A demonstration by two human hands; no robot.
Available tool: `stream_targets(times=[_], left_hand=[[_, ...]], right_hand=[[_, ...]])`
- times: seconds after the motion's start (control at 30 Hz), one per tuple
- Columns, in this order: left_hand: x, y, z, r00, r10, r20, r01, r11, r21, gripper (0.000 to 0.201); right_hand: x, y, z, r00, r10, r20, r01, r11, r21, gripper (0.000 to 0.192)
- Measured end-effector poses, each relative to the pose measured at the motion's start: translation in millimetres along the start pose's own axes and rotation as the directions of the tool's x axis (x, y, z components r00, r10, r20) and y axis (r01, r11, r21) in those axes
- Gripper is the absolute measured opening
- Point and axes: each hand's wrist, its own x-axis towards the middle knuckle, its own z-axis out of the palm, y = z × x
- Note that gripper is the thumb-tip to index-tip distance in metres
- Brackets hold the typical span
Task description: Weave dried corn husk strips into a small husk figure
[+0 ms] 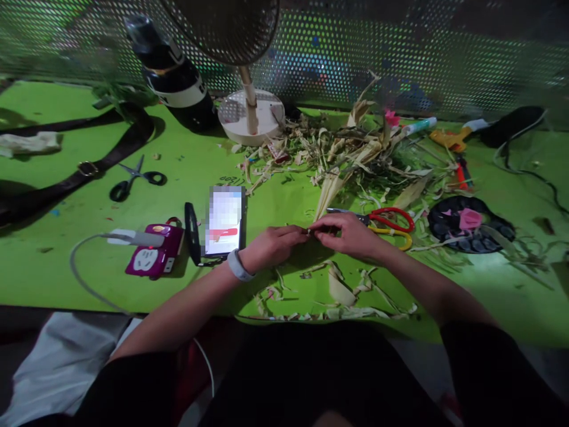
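Observation:
My left hand (273, 244) and my right hand (344, 233) meet over the green table (66, 279), fingertips pinched together on a thin strip of dried corn husk (310, 229). The strip is small and mostly hidden by my fingers. A white band sits on my left wrist. A pile of dried husks (351, 157) lies just beyond my hands, and cut husk scraps (342, 293) lie below them near the table's front edge.
Red-and-yellow scissors (391, 222) lie right of my right hand. A phone (224, 220) on a stand and a purple power strip (153, 256) are at left. Black scissors (136, 179), a strap, a bottle (175, 74), a fan base (251, 115), a glue gun (451, 137) and a dark tray (469, 224) stand around.

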Motion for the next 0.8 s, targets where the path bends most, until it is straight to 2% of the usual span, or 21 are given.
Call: stream_targets(times=[0.07,0.27,0.37,0.47,0.57,0.7,0.77,0.8], left_hand=[[0.4,0.9,0.1,1.0,0.014,0.02,-0.014,1.0,-0.022,0.021],[0.8,2.3,0.9,0.996,0.016,0.089,-0.013,0.999,-0.033,0.024],[1.4,3.3,-1.1,0.988,0.081,0.133,-0.09,0.994,0.061,0.026],[2.4,5.3,-3.2,0.962,0.155,0.224,-0.194,0.967,0.164,0.026],[1.7,6.1,-2.2,0.958,0.169,0.233,-0.211,0.963,0.169,0.024],[-0.1,4.3,1.5,0.995,0.021,0.096,-0.021,1.0,-0.001,0.022],[-0.1,3.4,2.0,0.998,-0.045,0.048,0.051,0.992,-0.112,0.02],[0.1,3.3,1.8,0.998,-0.052,0.046,0.058,0.988,-0.141,0.02]], right_hand=[[-0.1,2.9,-0.7,0.999,0.007,0.043,-0.007,1.0,-0.005,0.023],[0.2,6.3,-6.6,0.985,-0.093,0.145,0.113,0.983,-0.141,0.022],[1.5,4.6,-10.0,0.98,-0.07,0.187,0.109,0.971,-0.212,0.019],[1.2,2.8,-10.6,0.975,-0.031,0.219,0.098,0.948,-0.304,0.018],[-2.0,-1.5,-7.2,0.963,-0.076,0.259,0.191,0.869,-0.456,0.017],[-5.8,-9.3,1.0,0.944,-0.227,0.238,0.329,0.669,-0.667,0.02],[-6.1,-10.6,3.4,0.929,-0.314,0.198,0.353,0.579,-0.735,0.027],[-5.9,-10.1,3.5,0.924,-0.342,0.169,0.345,0.563,-0.751,0.029]])
